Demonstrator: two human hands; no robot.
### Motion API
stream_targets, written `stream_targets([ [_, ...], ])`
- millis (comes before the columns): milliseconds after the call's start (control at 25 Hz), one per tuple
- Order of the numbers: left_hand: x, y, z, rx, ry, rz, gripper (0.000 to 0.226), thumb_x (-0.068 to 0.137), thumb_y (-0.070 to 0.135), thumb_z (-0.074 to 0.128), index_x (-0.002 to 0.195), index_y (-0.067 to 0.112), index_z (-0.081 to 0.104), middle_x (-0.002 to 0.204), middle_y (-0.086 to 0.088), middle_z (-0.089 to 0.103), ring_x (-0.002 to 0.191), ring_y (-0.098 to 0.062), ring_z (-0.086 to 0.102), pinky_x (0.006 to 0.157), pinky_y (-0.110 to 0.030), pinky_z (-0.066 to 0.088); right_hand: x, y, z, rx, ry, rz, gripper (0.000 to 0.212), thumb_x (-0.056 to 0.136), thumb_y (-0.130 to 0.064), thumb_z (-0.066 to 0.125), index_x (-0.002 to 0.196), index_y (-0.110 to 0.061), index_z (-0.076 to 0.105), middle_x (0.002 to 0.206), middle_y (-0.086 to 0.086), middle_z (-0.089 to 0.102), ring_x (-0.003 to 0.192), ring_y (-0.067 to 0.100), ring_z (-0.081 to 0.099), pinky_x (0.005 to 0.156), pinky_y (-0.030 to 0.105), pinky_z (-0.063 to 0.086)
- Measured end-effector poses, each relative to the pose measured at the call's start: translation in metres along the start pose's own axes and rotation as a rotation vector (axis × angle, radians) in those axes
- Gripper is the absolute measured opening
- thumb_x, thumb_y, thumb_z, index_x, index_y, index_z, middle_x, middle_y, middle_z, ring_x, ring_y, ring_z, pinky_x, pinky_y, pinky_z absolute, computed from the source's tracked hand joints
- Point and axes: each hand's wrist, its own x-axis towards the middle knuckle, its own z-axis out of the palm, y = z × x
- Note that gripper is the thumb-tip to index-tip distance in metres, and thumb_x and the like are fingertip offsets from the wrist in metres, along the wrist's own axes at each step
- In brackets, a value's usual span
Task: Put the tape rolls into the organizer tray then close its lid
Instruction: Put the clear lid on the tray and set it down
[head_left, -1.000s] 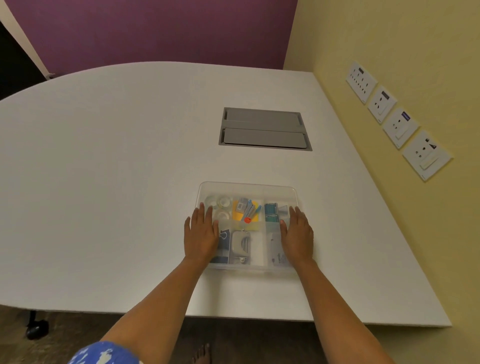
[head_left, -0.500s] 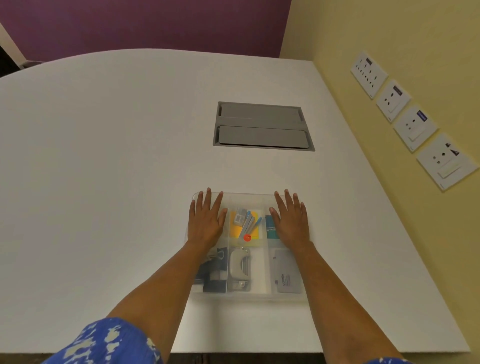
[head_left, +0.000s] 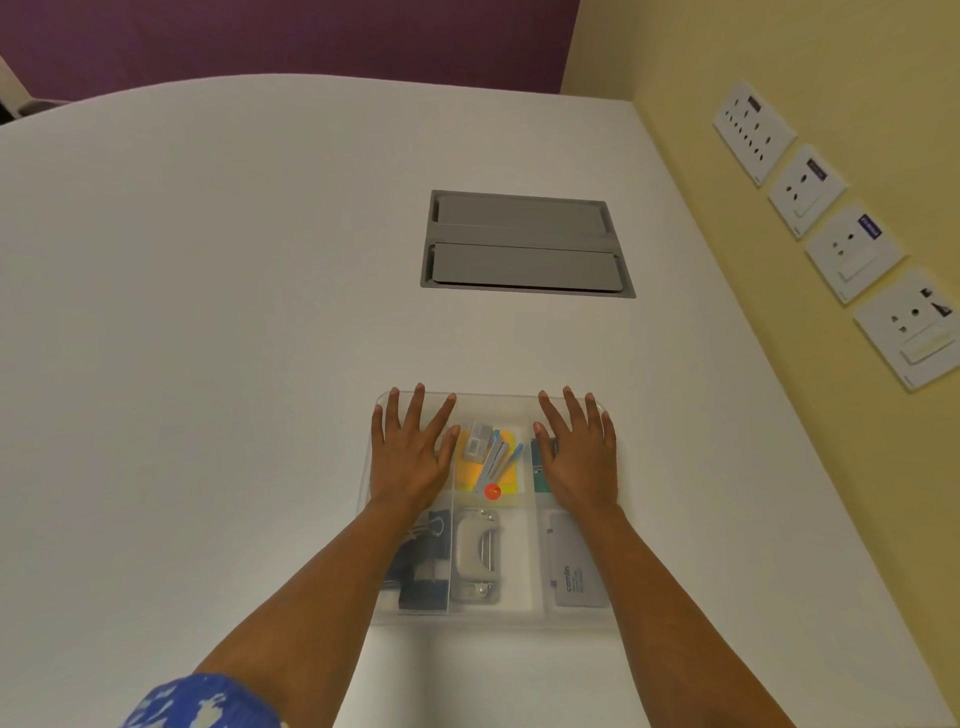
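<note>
**Step in hand:** lid closure, final stage. L hand (head_left: 410, 457) and R hand (head_left: 579, 457) lie flat, palms down, fingers straight and spread, on the clear lid (head_left: 496, 408) over the far half of the organizer tray (head_left: 488, 621). Neither hand grasps anything; contact is press only.

**Task items:** tape rolls not visible. None lie on the table (head_left: 208, 364). Far-left compartment is hidden under L hand, so the rolls are probably there; cannot confirm. Hole punch (head_left: 478, 553) and grey case (head_left: 576, 566) show through the lid in the near compartments.

**Next move (est.):** press evenly along the far rim, then check near corners for seating. Whether the lid is fully latched cannot be told. Press straight down; uneven load could pop the opposite side up.

**Edges / clearance:**
- Left of tray: wide open table.
- Far side: open surface up to the grey hatch (head_left: 524, 244), well apart from the tray.
- Right: narrower strip, then yellow wall with socket plates (head_left: 852, 252).
- Near table edge: out of view.
</note>
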Motion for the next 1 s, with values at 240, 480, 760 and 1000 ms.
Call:
stream_targets([
  [240, 0.0, 0.002, -0.003, 0.014, 0.009, 0.003, 0.109, 0.056, 0.069, -0.045, 0.15, 0.039, 0.003, 0.163, 0.0, -0.001, 0.15, -0.028, -0.008, 0.117, -0.045, -0.014, 0.002, -0.002, 0.001, 0.076, 0.052, 0.024, 0.046, 0.1, -0.042, 0.037, 0.145, -0.033, 0.036, 0.155, 0.001, 0.036, 0.148, 0.025, 0.021, 0.122, 0.042, 0.014],
  [480, 0.006, -0.002, -0.005, -0.199, 0.145, -0.115, 0.053, 0.102, 0.044, 0.012, 0.151, 0.025, 0.022, 0.16, -0.003, 0.022, 0.149, -0.024, 0.016, 0.122, -0.041, 0.008, 0.009, -0.002, -0.012, 0.379, 0.229, 0.13, 0.036, 0.101, -0.024, 0.045, 0.135, -0.018, 0.054, 0.139, 0.007, 0.056, 0.132, 0.025, 0.049, 0.113, 0.041, 0.039],
  [760, 0.043, -0.029, -0.016, -0.92, -0.028, -0.72, 0.05, 0.102, 0.041, 0.034, 0.132, 0.006, 0.052, 0.138, -0.018, 0.053, 0.126, -0.036, 0.049, 0.107, -0.044, 0.038, 0.047, 0.022, -0.033, 0.783, -0.203, 0.816, 0.055, 0.098, -0.045, 0.044, 0.121, 0.002, 0.061, 0.13, 0.02, 0.06, 0.119, 0.035, 0.056, 0.107, 0.038, 0.042],
  [1000, 0.047, -0.038, -0.016, -1.065, -0.067, -0.694, 0.044, 0.101, 0.043, 0.038, 0.121, 0.011, 0.06, 0.131, -0.014, 0.059, 0.122, -0.033, 0.05, 0.106, -0.042, 0.037, 0.055, 0.035, -0.019, 0.966, -0.284, 0.858, 0.063, 0.09, -0.054, 0.053, 0.129, -0.005, 0.057, 0.138, 0.014, 0.055, 0.126, 0.034, 0.051, 0.113, 0.045, 0.038],
])
